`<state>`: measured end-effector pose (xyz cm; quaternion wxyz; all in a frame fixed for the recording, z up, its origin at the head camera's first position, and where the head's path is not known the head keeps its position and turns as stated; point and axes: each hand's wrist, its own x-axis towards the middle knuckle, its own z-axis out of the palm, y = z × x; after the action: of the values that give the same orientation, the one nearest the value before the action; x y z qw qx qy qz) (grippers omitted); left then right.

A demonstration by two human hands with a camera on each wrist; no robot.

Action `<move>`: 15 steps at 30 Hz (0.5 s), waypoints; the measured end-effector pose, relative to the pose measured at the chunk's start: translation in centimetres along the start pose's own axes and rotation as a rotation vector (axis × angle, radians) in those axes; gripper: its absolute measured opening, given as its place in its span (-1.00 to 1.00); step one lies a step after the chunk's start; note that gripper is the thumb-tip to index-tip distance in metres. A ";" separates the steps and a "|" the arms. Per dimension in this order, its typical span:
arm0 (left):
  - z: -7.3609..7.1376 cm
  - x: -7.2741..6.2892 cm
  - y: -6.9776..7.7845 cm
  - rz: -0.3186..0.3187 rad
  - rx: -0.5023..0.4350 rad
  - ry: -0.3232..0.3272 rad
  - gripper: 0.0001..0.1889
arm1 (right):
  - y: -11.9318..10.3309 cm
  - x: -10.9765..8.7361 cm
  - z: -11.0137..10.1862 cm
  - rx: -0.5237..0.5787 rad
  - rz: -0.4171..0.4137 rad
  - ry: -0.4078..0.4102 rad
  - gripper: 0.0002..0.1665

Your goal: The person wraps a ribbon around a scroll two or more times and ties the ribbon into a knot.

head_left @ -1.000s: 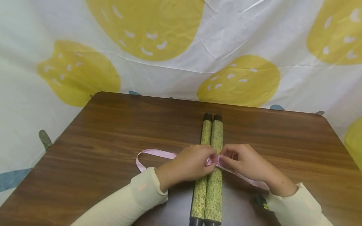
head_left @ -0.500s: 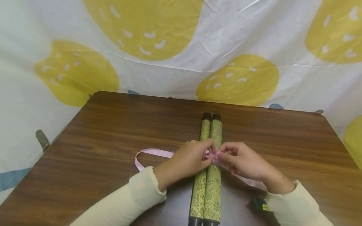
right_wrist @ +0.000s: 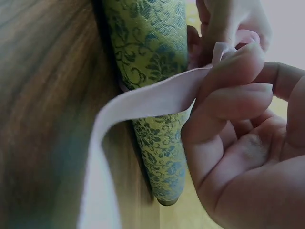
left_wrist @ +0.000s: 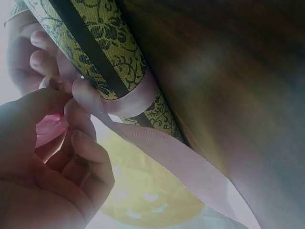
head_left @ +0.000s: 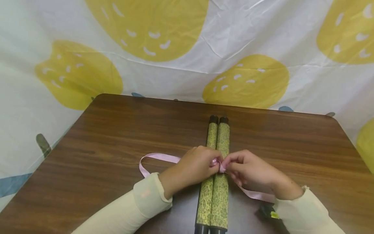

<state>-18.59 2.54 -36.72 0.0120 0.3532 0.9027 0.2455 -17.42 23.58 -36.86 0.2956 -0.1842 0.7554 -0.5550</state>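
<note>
A scroll (head_left: 219, 201) in green-gold floral brocade, rolled into two side-by-side rolls with black end knobs, lies lengthwise on the table. A pink ribbon (left_wrist: 138, 98) passes around its middle. Over the rolls, my left hand (head_left: 196, 164) pinches a gathered loop of ribbon between thumb and fingers. From the right side, my right hand (head_left: 252, 169) pinches the ribbon at the same spot, close to the left fingertips. One ribbon tail (right_wrist: 147, 100) runs out under the right hand; another curves out on the left. The fingers partly hide the crossing of the ribbon.
The brown wood-grain table (head_left: 131, 130) extends around the scroll. A small dark object with a yellow part (head_left: 270, 213) lies beside the right sleeve. Behind the table hangs a white cloth (head_left: 175, 81) printed with large yellow lemons.
My right fingers have shifted slightly along the ribbon at the crossing, and its right tail hangs a little lower. The left hand keeps its pinch, slightly further left. The scroll stays in place.
</note>
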 end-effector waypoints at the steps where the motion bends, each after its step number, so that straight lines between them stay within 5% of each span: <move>1: 0.0 0.0 0.0 -0.002 -0.003 0.002 -0.95 | 0.0 0.1 0.1 -0.015 0.003 0.008 -0.75; 15: 0.0 0.0 -0.2 -0.035 -0.040 0.023 -0.93 | -0.3 0.3 0.7 -0.185 0.049 0.110 -0.77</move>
<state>-18.70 2.39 -36.82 0.0130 0.3341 0.9038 0.2671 -17.20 22.82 -36.81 0.2490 -0.1617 0.8227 -0.4848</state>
